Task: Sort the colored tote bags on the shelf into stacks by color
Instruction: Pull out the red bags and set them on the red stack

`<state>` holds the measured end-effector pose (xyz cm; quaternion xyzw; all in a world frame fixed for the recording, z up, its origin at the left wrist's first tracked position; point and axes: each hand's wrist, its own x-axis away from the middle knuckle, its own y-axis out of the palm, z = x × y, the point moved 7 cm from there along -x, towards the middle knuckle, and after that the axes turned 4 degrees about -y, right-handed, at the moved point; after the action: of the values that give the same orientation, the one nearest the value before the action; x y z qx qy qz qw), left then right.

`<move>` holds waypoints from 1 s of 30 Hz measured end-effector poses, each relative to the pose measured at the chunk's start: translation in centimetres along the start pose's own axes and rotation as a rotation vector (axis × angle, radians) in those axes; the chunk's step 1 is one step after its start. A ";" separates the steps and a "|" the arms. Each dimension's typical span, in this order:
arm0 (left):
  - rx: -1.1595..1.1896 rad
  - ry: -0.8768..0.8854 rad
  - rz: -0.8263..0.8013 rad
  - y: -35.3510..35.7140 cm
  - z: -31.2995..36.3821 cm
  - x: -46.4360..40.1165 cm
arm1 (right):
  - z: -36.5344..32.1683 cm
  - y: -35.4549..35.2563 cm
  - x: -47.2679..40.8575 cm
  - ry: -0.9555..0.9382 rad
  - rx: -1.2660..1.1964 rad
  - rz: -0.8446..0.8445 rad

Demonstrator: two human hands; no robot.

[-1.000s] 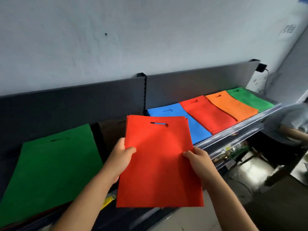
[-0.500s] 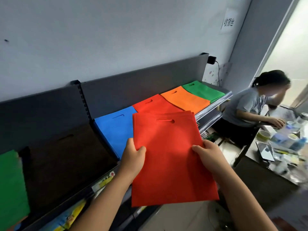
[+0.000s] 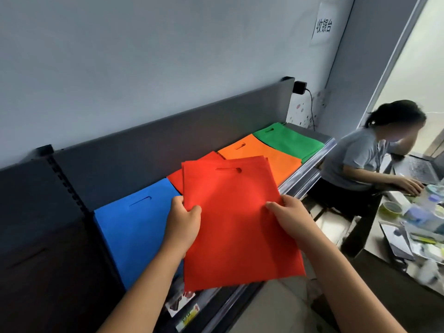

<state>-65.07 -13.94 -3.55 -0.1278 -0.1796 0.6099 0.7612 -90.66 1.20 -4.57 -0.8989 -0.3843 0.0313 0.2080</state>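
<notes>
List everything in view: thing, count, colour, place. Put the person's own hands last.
held red bags: thin bundle, count unclear, red, over the shelf's front edge
red stack: one, red, on shelf, mostly hidden behind the held bags
blue stack: one, blue, left of red
orange stack: one, orange, right of red
green stack: one, green, shelf's far right end
shelf: one, dark grey, along the wall
seated person: one, grey shirt, at desk, right
wall sign: one, white, upper right
left hand: grips bags' left edge
right hand: grips bags' right edge
</notes>
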 end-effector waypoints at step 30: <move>-0.270 -0.386 0.338 8.4 -2.8 -15.2 | -1.1 12.2 -32.3 -0.349 0.401 -0.566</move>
<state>-74.21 -26.79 -11.39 -0.1377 -0.3768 0.7118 0.5766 -104.84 -29.42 -11.79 -0.6799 -0.6332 0.1998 0.3113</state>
